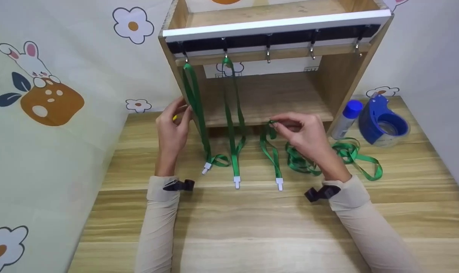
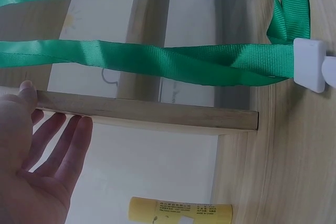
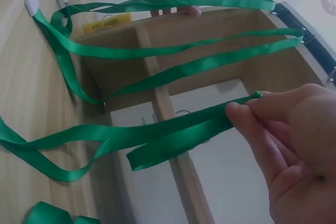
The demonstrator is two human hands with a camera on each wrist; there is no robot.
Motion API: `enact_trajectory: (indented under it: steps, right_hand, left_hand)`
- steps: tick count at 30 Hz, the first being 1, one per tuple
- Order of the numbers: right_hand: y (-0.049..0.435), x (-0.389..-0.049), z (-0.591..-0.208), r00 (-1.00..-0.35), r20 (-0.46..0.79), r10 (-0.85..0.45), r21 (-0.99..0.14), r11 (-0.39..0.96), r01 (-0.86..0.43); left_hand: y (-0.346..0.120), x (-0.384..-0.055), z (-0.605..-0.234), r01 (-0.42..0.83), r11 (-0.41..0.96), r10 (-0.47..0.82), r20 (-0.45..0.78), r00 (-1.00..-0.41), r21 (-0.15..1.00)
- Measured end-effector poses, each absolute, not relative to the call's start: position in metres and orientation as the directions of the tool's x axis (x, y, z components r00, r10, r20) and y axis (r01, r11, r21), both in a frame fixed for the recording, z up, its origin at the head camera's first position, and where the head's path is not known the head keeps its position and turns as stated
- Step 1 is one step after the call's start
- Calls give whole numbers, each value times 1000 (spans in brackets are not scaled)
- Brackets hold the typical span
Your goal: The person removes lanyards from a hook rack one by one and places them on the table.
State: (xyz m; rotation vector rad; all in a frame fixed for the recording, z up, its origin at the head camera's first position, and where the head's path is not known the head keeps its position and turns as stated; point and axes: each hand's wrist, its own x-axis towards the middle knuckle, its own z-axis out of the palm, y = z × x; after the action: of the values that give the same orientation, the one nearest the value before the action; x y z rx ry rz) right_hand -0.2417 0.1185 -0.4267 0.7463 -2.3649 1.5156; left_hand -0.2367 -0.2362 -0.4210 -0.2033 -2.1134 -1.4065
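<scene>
My right hand (image 1: 305, 132) pinches the loop end of a green lanyard (image 3: 210, 127) between thumb and fingertips. That lanyard's white clip (image 1: 279, 184) lies on the table below. At the shelf's left side, my left hand (image 1: 172, 127) holds the edge of the wooden side panel (image 2: 152, 113), thumb on one face and fingers on the other. Two green lanyards hang from the hooks: one lanyard (image 1: 194, 94) on the leftmost hook, another lanyard (image 1: 228, 113) on the second. The third hook (image 1: 268, 55) is bare. In the right wrist view, my right hand (image 3: 304, 140) shows close up.
More green lanyards lie bundled on the table, one bundle (image 1: 301, 161) partly behind my right hand, another bundle (image 1: 354, 153) further right. A blue-capped glue stick (image 1: 345, 119) and a blue tape dispenser (image 1: 381, 123) stand right of the shelf. A yellow tube (image 2: 181, 211) stands left of it.
</scene>
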Motion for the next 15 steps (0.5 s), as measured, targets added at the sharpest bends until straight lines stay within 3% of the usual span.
enact_trajectory:
  steps: [5,10,15]
  right_hand:
    - [119,-241,-437,-826,450,-339,-773,315,-550]
    - [123,-235,-449,-768,444,-462,-696,361,-620]
    - [127,-222,-460,-727,357,-587,-620,433,-655]
  left_hand:
    - [-234,-234,-417,422,421,-179,530,-829,803]
    - [-236,-236,-417,423,424,-180,532,-827,801]
    - [-237,-234,-418,431,425,-181,541,-821,796]
